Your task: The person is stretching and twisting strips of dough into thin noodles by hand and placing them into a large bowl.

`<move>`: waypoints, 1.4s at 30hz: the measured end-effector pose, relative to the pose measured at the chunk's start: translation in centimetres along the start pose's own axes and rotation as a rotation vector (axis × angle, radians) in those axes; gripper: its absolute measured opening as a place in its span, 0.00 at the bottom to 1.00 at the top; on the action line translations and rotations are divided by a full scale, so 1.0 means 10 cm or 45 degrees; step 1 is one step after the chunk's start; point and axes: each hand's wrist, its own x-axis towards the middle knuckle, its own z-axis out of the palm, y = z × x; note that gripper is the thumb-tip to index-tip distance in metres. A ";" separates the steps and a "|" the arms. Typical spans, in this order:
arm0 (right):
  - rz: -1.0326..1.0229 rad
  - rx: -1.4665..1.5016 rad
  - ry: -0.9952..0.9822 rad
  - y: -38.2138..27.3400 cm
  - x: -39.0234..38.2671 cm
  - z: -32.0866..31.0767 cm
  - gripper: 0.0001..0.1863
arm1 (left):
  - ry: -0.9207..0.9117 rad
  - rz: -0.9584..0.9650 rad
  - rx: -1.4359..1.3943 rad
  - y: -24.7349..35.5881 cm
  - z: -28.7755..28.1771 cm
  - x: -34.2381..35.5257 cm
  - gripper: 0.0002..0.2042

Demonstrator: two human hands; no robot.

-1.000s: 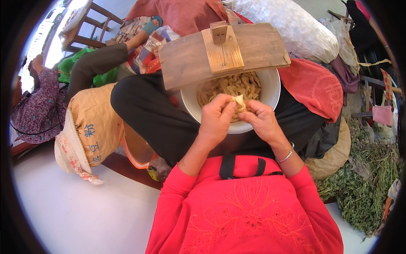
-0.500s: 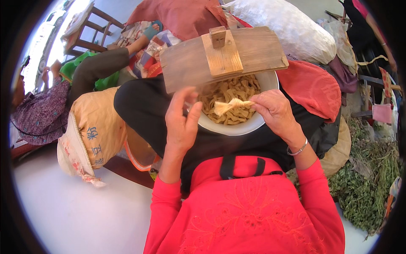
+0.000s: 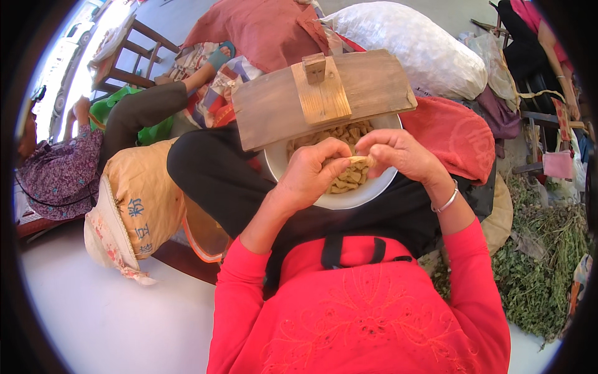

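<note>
Both my hands meet above a white basin [image 3: 274, 163] in my lap. My left hand [image 3: 311, 171] is closed, thumb and forefinger pinching one end of a pale yellow, flat food strip [image 3: 357, 160]. My right hand [image 3: 402, 154], with a silver bracelet at the wrist, pinches the strip's other end, partly hiding it. Below lie several tan, knotted-looking food strips [image 3: 346, 182] inside the basin. Across the basin's far rim rests a wooden board [image 3: 380, 84] with a small wooden block [image 3: 314, 67] fixed on top.
Beyond the board lie a red-brown cloth [image 3: 255, 31] and a stuffed white sack [image 3: 411, 47]. A red towel [image 3: 455, 140] is to the right, near a heap of green plants [image 3: 542, 268]. At left are a tan cloth bag [image 3: 140, 193] and a seated person [image 3: 59, 165]; another person's arm [image 3: 554, 59] shows far right.
My left hand has moved right and closed on the strip, which only my right hand held before. The view has shifted slightly; the board still lies over the basin.
</note>
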 end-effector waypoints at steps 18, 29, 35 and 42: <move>-0.104 0.259 0.002 -0.33 0.39 -0.09 0.17 | 0.107 0.000 -0.197 -0.03 -0.46 0.29 0.03; -0.200 0.140 0.057 -0.23 0.40 -0.18 0.07 | 0.027 -0.087 -0.365 -0.15 -0.38 0.32 0.04; -0.374 -0.194 0.246 -0.27 0.58 -0.06 0.06 | 0.167 -0.108 -0.317 -0.19 -0.50 0.49 0.04; -0.571 -0.604 0.416 -0.32 0.76 0.04 0.04 | 0.225 -0.066 -0.355 -0.39 -0.64 0.64 0.05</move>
